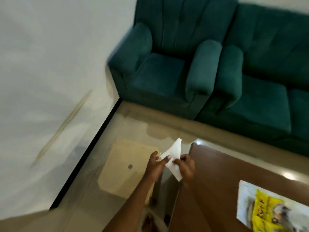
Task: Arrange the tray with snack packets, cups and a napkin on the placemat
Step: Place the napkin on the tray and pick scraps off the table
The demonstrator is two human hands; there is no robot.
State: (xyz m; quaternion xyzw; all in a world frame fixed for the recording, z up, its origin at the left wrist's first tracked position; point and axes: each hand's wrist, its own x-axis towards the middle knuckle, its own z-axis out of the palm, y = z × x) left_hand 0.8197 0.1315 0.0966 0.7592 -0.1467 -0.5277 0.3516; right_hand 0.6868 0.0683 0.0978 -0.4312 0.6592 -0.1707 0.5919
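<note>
Holding the napkin takes almost no force: it is thin, soft paper, very light, and it will likely flop, crease or tear if pulled hard. It looks folded to a point that stands up toward the far side. The best place to take it is at the edges or corners, with a light pinch, so the fold stays neat.

It hangs in the air between both hands, just left of the brown table's left edge and above the shiny floor, not on any surface.

The right hand reaches forward with its fingers curled, pinching the napkin's near right edge. The left hand comes in from the near left with its fingers fairly straight, the forefinger lying on the paper; blur hides whether a thumb closes beneath. Both forearms stretch out from the near edge, close together.

A printed sheet, probably the placemat, lies on the table to the near right, well apart from the napkin. Green sofas stand on the far side.
</note>
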